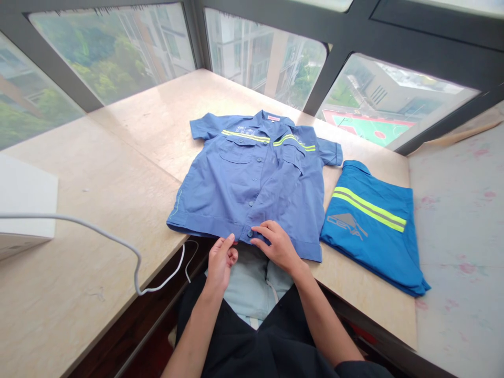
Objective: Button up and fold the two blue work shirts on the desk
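A blue short-sleeved work shirt with yellow reflective stripes lies front up, its collar toward the windows and its hem toward me. My left hand pinches the hem band just left of the front opening, thumb on top. At the bottom button, my right hand has its thumb and index finger apart on either side, touching the hem band; its other fingers are partly curled. Several buttons run up the front placket, and the collar stands open.
A folded brighter blue garment with a yellow stripe lies at the right. A white box and a grey-white cable are at the left. Windows border the ledge, whose front edge is near my lap.
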Motion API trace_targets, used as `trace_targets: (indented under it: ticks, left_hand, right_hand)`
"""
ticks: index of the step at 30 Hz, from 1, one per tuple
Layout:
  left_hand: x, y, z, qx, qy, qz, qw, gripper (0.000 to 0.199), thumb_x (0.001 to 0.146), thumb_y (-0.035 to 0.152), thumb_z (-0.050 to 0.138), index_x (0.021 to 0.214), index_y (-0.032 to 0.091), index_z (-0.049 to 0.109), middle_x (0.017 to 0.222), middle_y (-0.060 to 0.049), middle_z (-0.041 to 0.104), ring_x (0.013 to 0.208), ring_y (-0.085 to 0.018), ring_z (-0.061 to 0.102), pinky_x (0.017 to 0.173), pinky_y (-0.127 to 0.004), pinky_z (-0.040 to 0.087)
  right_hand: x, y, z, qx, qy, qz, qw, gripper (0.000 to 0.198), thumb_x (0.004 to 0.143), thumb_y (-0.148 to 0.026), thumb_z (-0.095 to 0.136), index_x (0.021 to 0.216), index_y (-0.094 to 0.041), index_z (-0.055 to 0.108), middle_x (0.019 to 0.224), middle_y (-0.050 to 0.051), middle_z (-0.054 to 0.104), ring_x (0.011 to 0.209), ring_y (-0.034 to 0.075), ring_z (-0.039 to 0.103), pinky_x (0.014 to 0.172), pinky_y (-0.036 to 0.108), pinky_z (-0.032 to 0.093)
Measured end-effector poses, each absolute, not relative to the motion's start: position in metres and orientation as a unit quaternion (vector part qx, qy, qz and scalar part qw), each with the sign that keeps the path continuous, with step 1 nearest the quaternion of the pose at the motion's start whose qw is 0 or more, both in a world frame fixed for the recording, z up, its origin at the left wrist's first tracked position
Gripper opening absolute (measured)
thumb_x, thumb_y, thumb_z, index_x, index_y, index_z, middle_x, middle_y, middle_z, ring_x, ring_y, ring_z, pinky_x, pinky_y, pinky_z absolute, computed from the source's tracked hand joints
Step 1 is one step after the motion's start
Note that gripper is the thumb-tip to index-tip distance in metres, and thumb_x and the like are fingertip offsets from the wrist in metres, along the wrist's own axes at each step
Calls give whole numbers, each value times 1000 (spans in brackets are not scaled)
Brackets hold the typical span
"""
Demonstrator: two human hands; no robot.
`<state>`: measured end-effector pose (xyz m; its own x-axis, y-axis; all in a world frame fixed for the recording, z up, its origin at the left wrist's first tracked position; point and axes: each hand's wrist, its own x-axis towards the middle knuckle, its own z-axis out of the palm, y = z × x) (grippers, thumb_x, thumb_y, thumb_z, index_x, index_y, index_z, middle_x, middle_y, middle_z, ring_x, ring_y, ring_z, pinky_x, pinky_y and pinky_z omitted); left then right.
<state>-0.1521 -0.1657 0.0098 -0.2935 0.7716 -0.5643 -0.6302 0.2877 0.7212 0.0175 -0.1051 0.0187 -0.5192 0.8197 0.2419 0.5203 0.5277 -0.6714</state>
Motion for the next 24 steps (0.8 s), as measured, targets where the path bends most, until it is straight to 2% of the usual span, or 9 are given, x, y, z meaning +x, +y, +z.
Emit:
trace_targets:
  ticks: [4, 6, 9, 13, 16, 20, 24]
  left_hand:
    - [-155, -175, 14, 90, 554, 600, 570, 41, 64, 40, 83, 66, 16, 51, 66, 4, 59, 45, -3, 46, 43, -17, 30]
    - [-157, -179, 15, 111, 570, 587, 564, 39, 65, 41, 83, 66, 15, 54, 63, 3, 59, 46, -3, 45, 44, -17, 30]
    - [-160, -183, 14, 117, 588, 569, 563, 39, 63, 43, 83, 65, 14, 56, 63, 3, 60, 46, -4, 45, 43, -18, 30]
    - [-166, -184, 14, 78, 579, 590, 558, 41, 61, 44, 83, 75, 15, 57, 77, 1, 64, 49, -5, 52, 43, -17, 34]
    - [-174, -183, 18, 55, 574, 617, 536, 44, 63, 44, 83, 83, 17, 55, 82, 2, 63, 52, -7, 58, 44, -18, 38]
    - [-190, -179, 25, 45, 559, 665, 493, 45, 63, 42, 83, 81, 18, 49, 76, 6, 56, 53, -7, 60, 46, -17, 41]
    - [-207, -170, 32, 43, 564, 700, 437, 46, 61, 40, 84, 81, 19, 49, 71, 9, 51, 54, -7, 61, 45, -16, 41]
  right_hand:
    - [32, -111, 25, -373, -861, 246, 245, 57, 81, -37, 76, 134, -26, 57, 128, 14, 59, 117, 31, 55, 97, 49, 49]
    - [40, -114, 26, -367, -873, 220, 233, 53, 82, -31, 75, 132, -26, 59, 137, 15, 55, 126, 33, 51, 101, 53, 46]
    - [49, -120, 25, -370, -874, 193, 249, 29, 90, -18, 62, 117, -26, 68, 127, 12, 64, 116, 28, 59, 97, 50, 49]
    - [56, -128, 32, -381, -859, 179, 292, 26, 96, -17, 52, 109, -27, 72, 106, 8, 73, 97, 23, 67, 86, 42, 53]
    - [59, -132, 40, -371, -867, 177, 281, 23, 96, -19, 54, 106, -26, 73, 106, 8, 73, 96, 23, 67, 83, 41, 53]
    - [61, -131, 42, -347, -889, 204, 219, 18, 94, -20, 58, 95, -26, 75, 108, 8, 72, 98, 25, 66, 83, 43, 55]
    - [60, -128, 40, -346, -880, 235, 227, 17, 94, -22, 58, 101, -25, 73, 109, 8, 71, 100, 25, 66, 85, 43, 56]
